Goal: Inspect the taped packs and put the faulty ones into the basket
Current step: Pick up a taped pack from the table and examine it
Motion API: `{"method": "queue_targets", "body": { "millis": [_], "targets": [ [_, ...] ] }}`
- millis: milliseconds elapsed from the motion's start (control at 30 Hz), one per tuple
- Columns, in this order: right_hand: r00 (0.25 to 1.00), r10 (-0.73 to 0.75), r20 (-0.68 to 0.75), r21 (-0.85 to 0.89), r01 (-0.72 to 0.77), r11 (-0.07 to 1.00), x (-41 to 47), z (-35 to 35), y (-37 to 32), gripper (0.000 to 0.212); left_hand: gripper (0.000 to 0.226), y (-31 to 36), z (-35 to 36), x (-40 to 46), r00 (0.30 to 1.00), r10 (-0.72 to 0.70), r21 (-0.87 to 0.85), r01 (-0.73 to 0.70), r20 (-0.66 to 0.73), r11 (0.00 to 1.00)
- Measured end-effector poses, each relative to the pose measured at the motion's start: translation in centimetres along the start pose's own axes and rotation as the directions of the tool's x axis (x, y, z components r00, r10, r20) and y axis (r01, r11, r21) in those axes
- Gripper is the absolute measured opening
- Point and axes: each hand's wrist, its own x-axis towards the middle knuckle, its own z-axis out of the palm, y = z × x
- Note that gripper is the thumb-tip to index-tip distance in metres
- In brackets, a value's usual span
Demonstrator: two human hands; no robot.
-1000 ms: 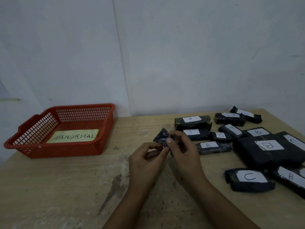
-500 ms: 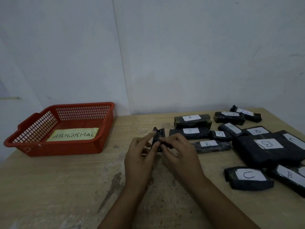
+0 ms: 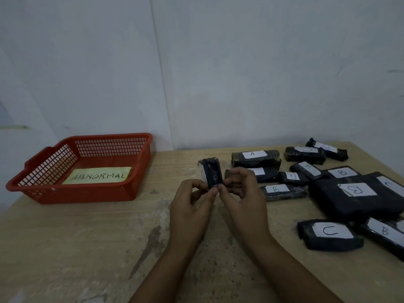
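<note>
Head view, hands (image 3: 220, 200) pinching small pack (image 3: 211, 173)

A glossy black taped pack (image 3: 211, 173) bearing a white paper label is being held up. Red perforated plastic is seen in the basket (image 3: 140, 171), matt yellow paper in its note (image 3: 98, 176), and worn, stained, matt wood in the counter (image 3: 87, 237).

You are looking at a dim, flat-lit view with a bluish cast on the wall (image 3: 240, 73). Shadows on the bench (image 3: 76, 237) are soft and faint, with no glare. Wide-angle bending curves the bench edge beside the basket (image 3: 87, 193), corners darken, and fine detail looks soft and grainy.
</note>
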Motion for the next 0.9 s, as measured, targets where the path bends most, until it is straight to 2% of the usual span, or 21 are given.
{"method": "queue_targets", "body": {
  "millis": [67, 133, 267, 533, 733, 900],
  "targets": [
    [0.997, 0.078, -0.028, 0.081, -0.075, 0.994, 0.0, 0.0, 0.0, 0.029, 0.016, 0.3, 0.0, 0.0, 0.991, -0.136, -0.160, 0.133, -0.010, 0.978],
    [0.993, 0.109, -0.044, 0.116, -0.103, 0.988, 0.0, 0.0, 0.2, 0.024, 0.016, 0.8, -0.2, 0.0, 0.977, -0.214, -0.251, 0.203, -0.016, 0.947],
    [0.991, 0.120, -0.051, 0.123, -0.113, 0.986, -0.1, 0.1, 0.2, 0.021, 0.013, 1.0, -0.4, -0.1, 0.980, -0.196, -0.235, 0.185, -0.025, 0.954],
    [0.987, 0.151, -0.059, 0.025, -0.150, 0.988, -0.2, 0.1, 0.6, 0.008, 0.007, 0.4, -0.1, -0.4, 0.984, -0.170, -0.205, 0.154, -0.062, 0.967],
    [0.995, 0.083, -0.054, -0.034, -0.085, 0.996, -0.3, 0.1, 0.7, 0.002, 0.002, 0.0, 0.2, -0.2, 0.978, -0.200, -0.173, 0.187, -0.056, 0.967],
    [1.000, -0.018, -0.013, -0.157, 0.016, 0.988, -0.2, 0.1, 0.7, 0.007, 0.009, -0.7, 0.1, -0.4, 0.985, -0.150, -0.051, 0.146, -0.082, 0.988]
  ]
}}
